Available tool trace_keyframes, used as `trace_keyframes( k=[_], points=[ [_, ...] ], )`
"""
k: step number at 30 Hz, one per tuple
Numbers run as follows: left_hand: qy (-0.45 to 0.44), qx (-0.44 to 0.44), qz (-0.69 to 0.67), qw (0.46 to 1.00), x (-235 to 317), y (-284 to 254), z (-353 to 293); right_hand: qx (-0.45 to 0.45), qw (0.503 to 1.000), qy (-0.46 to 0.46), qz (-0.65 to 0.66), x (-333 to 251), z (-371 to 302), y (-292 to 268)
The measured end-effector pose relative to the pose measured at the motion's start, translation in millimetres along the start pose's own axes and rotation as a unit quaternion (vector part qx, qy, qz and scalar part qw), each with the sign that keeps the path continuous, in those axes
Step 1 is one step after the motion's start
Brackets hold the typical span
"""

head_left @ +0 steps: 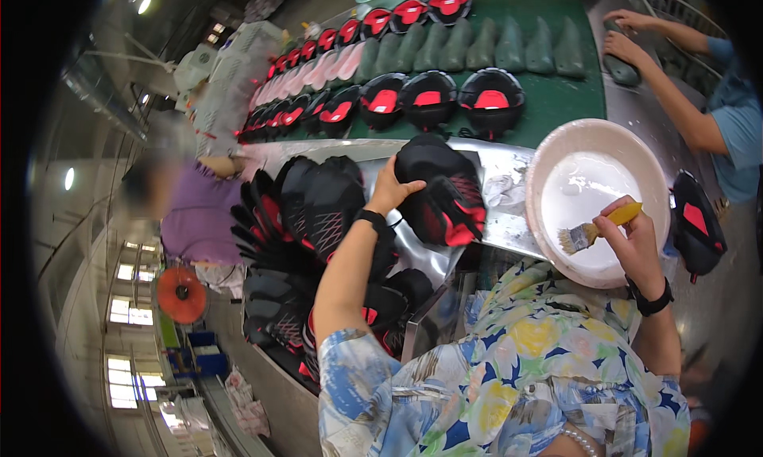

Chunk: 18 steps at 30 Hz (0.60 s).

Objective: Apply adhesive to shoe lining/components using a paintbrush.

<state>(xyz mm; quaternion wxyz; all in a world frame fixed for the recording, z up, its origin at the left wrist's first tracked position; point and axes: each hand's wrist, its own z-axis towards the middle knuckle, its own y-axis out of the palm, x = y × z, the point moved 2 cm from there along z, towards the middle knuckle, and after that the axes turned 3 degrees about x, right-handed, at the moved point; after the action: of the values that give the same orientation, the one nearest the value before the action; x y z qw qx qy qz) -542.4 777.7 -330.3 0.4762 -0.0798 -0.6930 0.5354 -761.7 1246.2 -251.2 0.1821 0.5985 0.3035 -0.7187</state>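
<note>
My left hand (389, 191) grips a black and red shoe upper (445, 195) over the shiny metal work surface (501, 179). In my right hand (632, 238) is a yellow-handled brush (592, 230), its bristles inside a large pinkish bowl (544, 159) of white glue. Both wrists carry black bands. A heap of black and red uppers (310, 211) lies just left of my left arm.
A green conveyor belt (568, 99) carries rows of black and red uppers and grey-green shoe lasts (477, 48). A person in a blue top (735, 123) handles a last at the far right. Another person in purple (199, 218) sits at left. One upper (695, 226) lies right of the bowl.
</note>
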Motion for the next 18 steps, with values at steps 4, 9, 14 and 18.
trace_keyframes(
  k=[4, 9, 14, 18],
  points=[
    [0.031, 0.174, 0.206, 0.962, 41, 25, 1, 0.017, 0.997, -0.008, -0.079, 3, -5, -24],
    [0.188, -0.116, 0.169, 0.961, 103, 56, -58, 0.07, 0.996, 0.032, -0.05, 25, 3, -37],
    [0.278, -0.005, 0.281, 0.919, 119, 74, -70, 0.03, 0.994, -0.024, -0.106, 26, 32, -19],
    [0.304, -0.017, 0.191, 0.933, 124, 7, -79, -0.032, 0.992, -0.008, -0.123, 24, 44, -18]
  ],
)
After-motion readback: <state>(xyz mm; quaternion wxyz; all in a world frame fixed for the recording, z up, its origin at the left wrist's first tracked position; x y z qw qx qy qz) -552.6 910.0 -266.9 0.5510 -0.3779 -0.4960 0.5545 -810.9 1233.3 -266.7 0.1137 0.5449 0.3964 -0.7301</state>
